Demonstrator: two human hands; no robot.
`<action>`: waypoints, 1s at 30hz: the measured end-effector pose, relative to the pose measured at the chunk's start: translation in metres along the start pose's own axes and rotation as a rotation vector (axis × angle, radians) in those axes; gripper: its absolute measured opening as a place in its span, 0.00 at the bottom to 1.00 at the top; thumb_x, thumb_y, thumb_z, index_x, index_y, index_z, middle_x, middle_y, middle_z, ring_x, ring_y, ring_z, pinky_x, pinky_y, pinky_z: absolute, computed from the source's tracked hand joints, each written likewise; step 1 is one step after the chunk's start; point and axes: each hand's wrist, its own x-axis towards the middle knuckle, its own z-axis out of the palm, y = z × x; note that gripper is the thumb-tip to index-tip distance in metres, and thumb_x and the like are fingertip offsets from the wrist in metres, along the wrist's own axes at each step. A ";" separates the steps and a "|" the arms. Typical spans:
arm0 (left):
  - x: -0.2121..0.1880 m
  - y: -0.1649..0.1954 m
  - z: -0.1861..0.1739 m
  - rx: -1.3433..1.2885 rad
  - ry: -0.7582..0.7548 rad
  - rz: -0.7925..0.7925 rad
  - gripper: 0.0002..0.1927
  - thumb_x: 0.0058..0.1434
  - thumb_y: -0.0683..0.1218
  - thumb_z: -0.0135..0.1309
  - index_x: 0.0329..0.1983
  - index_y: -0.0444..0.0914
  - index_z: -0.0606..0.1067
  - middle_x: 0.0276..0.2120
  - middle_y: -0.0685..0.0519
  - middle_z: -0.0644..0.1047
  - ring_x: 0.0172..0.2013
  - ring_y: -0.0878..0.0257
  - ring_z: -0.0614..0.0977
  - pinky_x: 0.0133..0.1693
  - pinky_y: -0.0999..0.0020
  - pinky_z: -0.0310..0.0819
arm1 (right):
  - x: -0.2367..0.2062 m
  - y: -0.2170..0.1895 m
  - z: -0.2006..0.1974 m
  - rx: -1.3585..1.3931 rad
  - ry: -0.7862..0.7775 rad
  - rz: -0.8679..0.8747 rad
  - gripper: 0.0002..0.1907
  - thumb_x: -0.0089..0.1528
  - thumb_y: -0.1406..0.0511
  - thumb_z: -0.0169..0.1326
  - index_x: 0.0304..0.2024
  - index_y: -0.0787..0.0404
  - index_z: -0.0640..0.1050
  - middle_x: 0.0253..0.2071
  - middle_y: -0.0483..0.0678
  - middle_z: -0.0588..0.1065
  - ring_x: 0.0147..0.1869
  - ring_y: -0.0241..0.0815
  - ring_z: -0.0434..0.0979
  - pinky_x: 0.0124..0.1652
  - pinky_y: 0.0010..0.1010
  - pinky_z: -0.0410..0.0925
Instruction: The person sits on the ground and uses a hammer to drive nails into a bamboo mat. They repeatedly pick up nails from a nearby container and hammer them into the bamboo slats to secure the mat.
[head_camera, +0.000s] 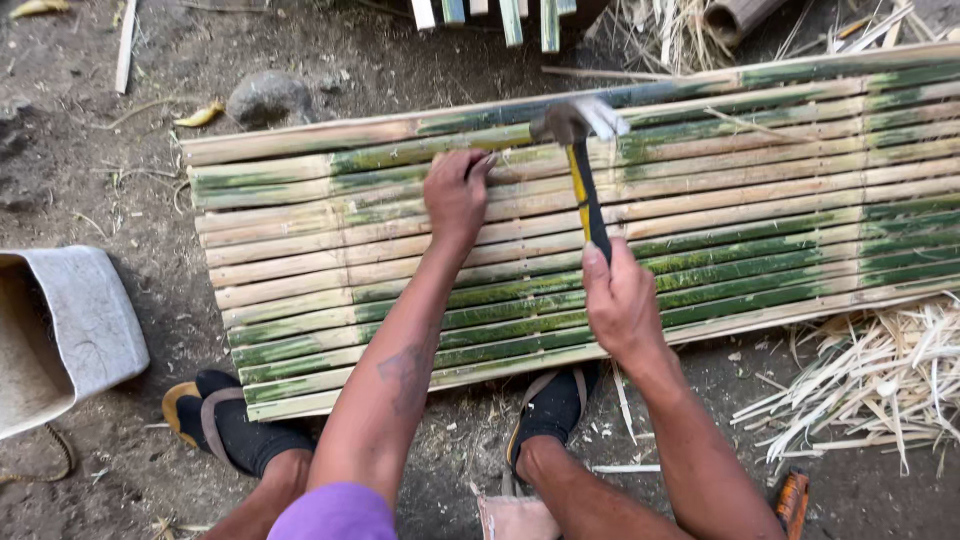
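Two hands work over a bamboo panel (700, 200) on the ground. Right hand (620, 300) grips a hammer (583, 150), head at 12 o'clock from it. Left hand (457, 193), at 9 o'clock of the hammerhead, presses curled fingertips on a slat.

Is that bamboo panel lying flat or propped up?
Flat. The bamboo panel lies on the dirt ground, with the left hand pressing on its slats.

Matt split-bamboo panel (700, 200), dull metal hammer head (578, 120), rough dirt ground (90, 150)
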 end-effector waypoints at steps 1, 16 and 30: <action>-0.003 -0.006 0.000 -0.036 0.013 0.027 0.04 0.65 0.44 0.59 0.36 0.38 0.79 0.33 0.50 0.80 0.35 0.53 0.78 0.41 0.57 0.71 | 0.002 0.001 0.001 -0.074 -0.027 0.026 0.19 0.71 0.55 0.42 0.39 0.66 0.70 0.19 0.55 0.73 0.20 0.49 0.75 0.24 0.44 0.65; -0.017 -0.006 0.013 0.093 -0.087 0.036 0.04 0.59 0.47 0.65 0.37 0.51 0.85 0.38 0.65 0.83 0.41 0.65 0.74 0.46 0.67 0.67 | -0.002 0.049 0.021 -0.017 -0.035 0.058 0.21 0.71 0.54 0.44 0.37 0.66 0.72 0.20 0.54 0.73 0.24 0.50 0.76 0.28 0.44 0.67; -0.015 0.009 0.013 0.283 -0.158 -0.008 0.02 0.55 0.53 0.67 0.31 0.54 0.86 0.34 0.62 0.73 0.42 0.61 0.69 0.46 0.62 0.62 | -0.015 0.017 0.013 0.039 -0.043 -0.052 0.19 0.72 0.56 0.39 0.41 0.66 0.70 0.15 0.45 0.67 0.16 0.38 0.69 0.17 0.34 0.60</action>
